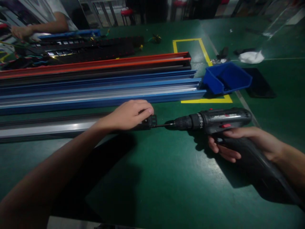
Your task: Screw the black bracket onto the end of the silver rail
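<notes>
My right hand [228,146] is wrapped round the grip of a black cordless drill [226,117] with red buttons. The drill lies level and points left, its thin bit [162,125] reaching the black end piece [152,121] of a long metal profile [59,128]. Over that same end of the profile, my left hand [132,115] is closed, thumb and fingers gripping it from above. The profile runs off the left edge of the view, with a silvery inner face and dark sides. Whether the bit sits in a screw is too small to tell.
Beyond the profile lie blue profiles [102,92], a black one and a red one [119,60]. A blue bin [226,78] stands at their right ends, beside a dark flat object [259,82] and yellow tape [205,101]. Another person's arm [47,27] is at the far left.
</notes>
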### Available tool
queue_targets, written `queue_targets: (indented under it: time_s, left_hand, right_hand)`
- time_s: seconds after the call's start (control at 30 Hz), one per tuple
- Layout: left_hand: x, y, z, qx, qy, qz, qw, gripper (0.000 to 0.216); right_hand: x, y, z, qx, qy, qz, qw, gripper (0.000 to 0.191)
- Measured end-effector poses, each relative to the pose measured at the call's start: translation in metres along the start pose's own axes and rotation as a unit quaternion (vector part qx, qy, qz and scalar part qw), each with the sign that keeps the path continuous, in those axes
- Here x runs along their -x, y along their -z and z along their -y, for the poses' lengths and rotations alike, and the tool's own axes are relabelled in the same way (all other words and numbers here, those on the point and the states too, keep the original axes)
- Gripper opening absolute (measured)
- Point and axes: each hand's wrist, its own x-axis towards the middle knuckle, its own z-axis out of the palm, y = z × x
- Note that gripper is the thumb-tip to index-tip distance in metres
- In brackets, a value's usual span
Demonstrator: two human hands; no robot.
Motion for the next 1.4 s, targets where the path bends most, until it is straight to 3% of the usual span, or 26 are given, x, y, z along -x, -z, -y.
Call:
queue_targets:
  time_s: [0.7,1.4]
  left_hand:
    - [-0.0018,0.0010,-0.0009,-0.012,-0.002,0.006,1.000,0.045]
    - [-0.0005,0.0026,-0.0031,-0.005,0.009,0.017,1.000,0.045]
  right_hand:
    - [0.0015,-0.0032,0.0020,0.012,-0.017,-0.036,0.999,0.032]
    - [0.0009,0.0025,-0.0020,0.007,-0.006,-0.013,1.000,0.036]
